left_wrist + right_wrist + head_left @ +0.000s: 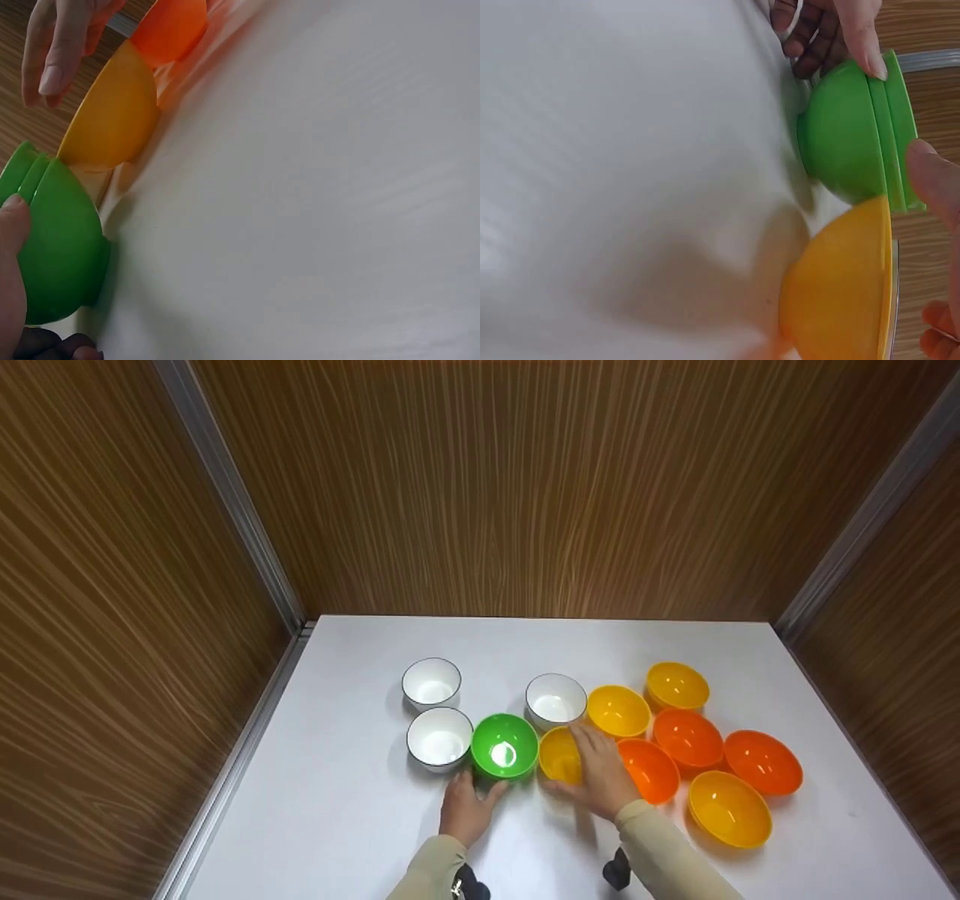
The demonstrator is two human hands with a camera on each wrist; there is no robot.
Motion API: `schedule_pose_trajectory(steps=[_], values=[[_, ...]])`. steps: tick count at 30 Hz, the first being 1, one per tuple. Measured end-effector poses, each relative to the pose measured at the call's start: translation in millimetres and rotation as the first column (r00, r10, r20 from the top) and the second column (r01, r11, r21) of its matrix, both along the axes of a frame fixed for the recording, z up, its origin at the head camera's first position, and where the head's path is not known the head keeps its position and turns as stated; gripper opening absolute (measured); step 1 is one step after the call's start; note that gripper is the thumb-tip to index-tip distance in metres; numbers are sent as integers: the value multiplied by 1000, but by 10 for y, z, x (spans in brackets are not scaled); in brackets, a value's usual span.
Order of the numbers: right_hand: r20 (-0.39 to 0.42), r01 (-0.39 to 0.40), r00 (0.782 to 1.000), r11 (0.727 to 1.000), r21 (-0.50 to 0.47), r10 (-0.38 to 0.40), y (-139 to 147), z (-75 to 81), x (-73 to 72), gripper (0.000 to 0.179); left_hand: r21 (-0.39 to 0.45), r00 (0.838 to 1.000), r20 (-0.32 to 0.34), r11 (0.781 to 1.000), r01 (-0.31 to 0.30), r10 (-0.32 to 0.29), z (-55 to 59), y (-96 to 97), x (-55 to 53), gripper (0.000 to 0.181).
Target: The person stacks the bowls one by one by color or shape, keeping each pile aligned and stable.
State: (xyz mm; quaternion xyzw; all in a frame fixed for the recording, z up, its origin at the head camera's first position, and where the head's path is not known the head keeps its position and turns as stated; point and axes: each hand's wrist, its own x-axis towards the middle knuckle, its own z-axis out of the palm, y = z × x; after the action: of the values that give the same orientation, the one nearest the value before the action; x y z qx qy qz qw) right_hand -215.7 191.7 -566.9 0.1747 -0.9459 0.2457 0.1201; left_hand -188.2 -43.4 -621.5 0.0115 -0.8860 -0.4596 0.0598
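Left sleeve (pixel 429 868) and right sleeve (pixel 671 855), both plain beige, on my feed.
At the bottom of the head view, I see both end at the wrists, leaving left hand (pixel 466 811) and right hand (pixel 604 776) bare; a black piece (pixel 474 885) with a silvery bit shows beside one, a rounded dark lump (pixel 616 871) beside the other.

Rear wall (pixel 495 487): brown wood-grain panelling, grain vertical. Left wall (pixel 112 622) and right wall (pixel 885 607): matching finish. Grey metal strips (pixel 225 487) run along both rear corners. Table (pixel 315 780): white top, far edge at the rear wall, pale light reflections (pixel 412 184) and soft shadows visible on its surface
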Motion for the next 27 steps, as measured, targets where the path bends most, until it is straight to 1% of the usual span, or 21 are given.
schedule_pose_trajectory(steps=[5,8,11,13,15,17,19,21,24,27], values=[[-18,16,1000,1000,7,-16,150,-12,-11,107,-43,1000,-3,999,-14,14,28,-19,0,60],[-18,7,1000,1000,25,-7,215,-30,-3,108,-65,1000,8,998,-19,20,50,-16,41,49],[7,-6,1000,999,38,6,259,-42,18,110,-91,999,31,996,9,-7,60,-3,106,40],[27,-8,1000,999,50,7,284,-49,29,111,-102,998,52,994,47,-42,56,16,153,36],[42,-8,999,998,63,6,307,-56,35,111,-111,994,72,990,93,-85,45,39,196,37],[48,-5,999,997,79,1,327,-62,33,111,-112,989,63,984,139,-133,22,65,229,41],[49,-5,999,996,92,1,340,-68,24,110,-131,982,43,973,189,-185,-13,86,251,48],[56,-5,998,995,100,0,347,-75,14,110,-165,973,6,960,227,-229,-59,103,263,56],[67,-5,998,994,109,-2,348,-85,-3,109,-220,964,-40,944,247,-262,-137,115,272,65],[71,1,997,994,112,-9,342,-95,-16,108,-240,961,-81,941,239,-264,-196,116,275,68]])
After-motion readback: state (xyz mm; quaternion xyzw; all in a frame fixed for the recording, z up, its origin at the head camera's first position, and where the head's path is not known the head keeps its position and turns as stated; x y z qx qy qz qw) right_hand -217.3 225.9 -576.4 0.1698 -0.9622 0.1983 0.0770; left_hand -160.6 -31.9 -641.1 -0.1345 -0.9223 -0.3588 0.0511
